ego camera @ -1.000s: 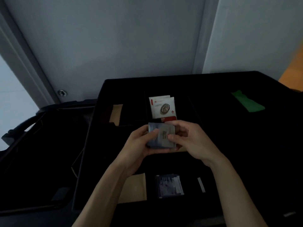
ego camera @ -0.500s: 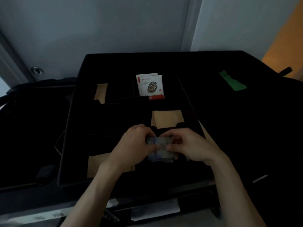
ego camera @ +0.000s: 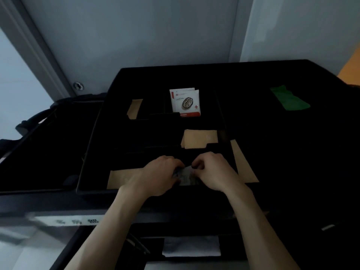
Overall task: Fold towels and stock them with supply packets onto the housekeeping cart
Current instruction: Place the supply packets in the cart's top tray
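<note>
Packets: one small grey packet [ego camera: 186, 175] is sitting low at centre of the frame, in the nearest compartment of the black tray [ego camera: 91, 152]. Left hand [ego camera: 159, 176] and right hand [ego camera: 212, 172] are both pinching it with curled fingers, one at each side. White coffee packets [ego camera: 185, 103] are standing upright in a compartment at upper centre. Green cloth [ego camera: 288, 100] is lying at upper right, well apart from the hands.

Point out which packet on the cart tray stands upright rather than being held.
The white coffee packet with the coffee-bean picture and red strip, standing in the tray's far middle compartment. The grey packet is gripped by both hands at the near edge.
</note>
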`<control>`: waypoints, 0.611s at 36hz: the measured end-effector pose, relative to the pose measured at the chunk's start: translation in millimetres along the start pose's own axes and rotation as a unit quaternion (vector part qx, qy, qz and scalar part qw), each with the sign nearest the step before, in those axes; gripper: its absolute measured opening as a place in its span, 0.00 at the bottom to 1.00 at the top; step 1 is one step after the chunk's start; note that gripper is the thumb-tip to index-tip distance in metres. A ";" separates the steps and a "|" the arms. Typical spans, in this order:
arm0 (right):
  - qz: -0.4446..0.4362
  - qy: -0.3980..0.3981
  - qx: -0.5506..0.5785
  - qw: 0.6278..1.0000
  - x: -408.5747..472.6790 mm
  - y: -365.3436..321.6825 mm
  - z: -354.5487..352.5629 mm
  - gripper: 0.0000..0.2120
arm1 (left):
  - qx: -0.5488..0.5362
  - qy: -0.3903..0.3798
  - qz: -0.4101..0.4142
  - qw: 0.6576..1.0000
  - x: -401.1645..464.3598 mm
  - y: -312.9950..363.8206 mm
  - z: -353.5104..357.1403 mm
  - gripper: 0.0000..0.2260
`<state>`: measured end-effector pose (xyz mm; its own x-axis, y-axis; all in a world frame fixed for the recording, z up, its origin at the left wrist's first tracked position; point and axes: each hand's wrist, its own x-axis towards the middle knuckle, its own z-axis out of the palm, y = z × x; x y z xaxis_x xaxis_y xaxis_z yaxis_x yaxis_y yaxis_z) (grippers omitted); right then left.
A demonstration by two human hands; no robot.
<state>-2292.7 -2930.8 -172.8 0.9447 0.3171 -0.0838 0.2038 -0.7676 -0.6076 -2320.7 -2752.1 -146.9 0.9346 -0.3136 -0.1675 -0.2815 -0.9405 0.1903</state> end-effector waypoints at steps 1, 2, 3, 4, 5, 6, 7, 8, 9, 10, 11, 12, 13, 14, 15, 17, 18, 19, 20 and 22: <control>0.000 -0.016 0.010 1.000 0.4 -1.2 -0.1 0.13 | 0.003 0.001 -0.008 1.000 -1.0 2.1 0.5 0.19; 0.000 -0.034 0.024 0.999 1.2 -2.3 -1.0 0.13 | 0.007 0.004 -0.017 1.000 -1.9 4.0 0.8 0.19; -0.002 -0.052 0.040 0.998 2.1 -3.6 -2.1 0.13 | 0.009 0.008 -0.028 1.000 -3.4 5.4 1.1 0.18; -0.002 -0.066 0.053 0.996 3.0 -4.8 -3.0 0.13 | 0.010 0.014 -0.038 0.999 -4.7 6.4 1.5 0.17; -0.001 -0.075 0.064 0.995 3.5 -5.9 -3.6 0.13 | 0.008 0.021 -0.048 0.999 -6.0 7.2 1.8 0.16; 0.002 -0.077 0.071 0.994 3.4 -6.2 -3.6 0.11 | 0.004 0.029 -0.057 0.998 -7.0 8.5 2.3 0.16; 0.003 -0.072 0.074 0.995 2.9 -6.2 -3.2 0.09 | -0.003 0.037 -0.067 0.997 -8.3 9.9 2.8 0.16; 0.002 -0.062 0.074 0.995 2.6 -6.6 -2.3 0.07 | -0.011 0.047 -0.078 0.996 -9.6 10.9 3.5 0.15; 0.002 -0.050 0.071 0.996 2.8 -7.3 -0.4 0.06 | -0.020 0.057 -0.087 0.994 -10.8 11.1 4.1 0.15; 0.001 -0.039 0.067 0.997 1.9 -6.8 0.3 0.05 | -0.029 0.067 -0.097 0.993 -11.9 13.3 4.9 0.16; 0.002 -0.028 0.061 0.998 1.6 -6.6 1.2 0.05 | -0.037 0.074 -0.103 0.991 -12.6 14.7 5.2 0.16; 0.004 -0.015 0.055 0.998 1.5 -6.6 2.3 0.06 | -0.041 0.079 -0.105 0.990 -13.1 15.3 5.3 0.17; 0.005 -0.002 0.050 0.999 1.2 -6.5 3.2 0.07 | -0.043 0.081 -0.105 0.990 -14.0 16.1 4.9 0.17; 0.005 0.010 0.048 0.999 1.0 -6.4 3.9 0.08 | -0.046 0.083 -0.105 0.990 -14.6 16.2 4.4 0.18; 0.004 0.021 0.052 0.998 0.7 -6.3 4.3 0.08 | -0.053 0.084 -0.104 0.990 -15.6 16.6 3.9 0.18; 0.003 0.042 0.076 0.996 -0.2 -5.8 4.8 0.08 | -0.064 0.088 -0.101 0.989 -19.0 18.0 4.0 0.19; 0.004 0.050 0.093 0.994 -0.4 -5.8 4.8 0.08 | -0.071 0.097 -0.098 0.988 -21.7 19.1 4.4 0.20; 0.005 0.060 0.110 0.992 -0.5 -6.2 5.2 0.08 | -0.084 0.111 -0.096 0.986 -25.4 19.9 5.3 0.21; 0.003 0.073 0.124 0.990 -0.9 -7.1 5.6 0.09 | -0.104 0.132 -0.093 0.981 -29.8 20.6 5.9 0.21; -0.015 0.125 0.142 0.982 -3.1 -11.7 7.8 0.06 | -0.167 0.205 -0.090 0.960 -40.6 22.1 6.2 0.21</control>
<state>-2300.0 -2918.4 -171.6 0.9803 0.1633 0.1111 0.1850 -0.5625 -0.8058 -2366.2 -2760.9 -141.9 0.9880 -0.0071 0.1544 -0.0851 -0.8590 0.5049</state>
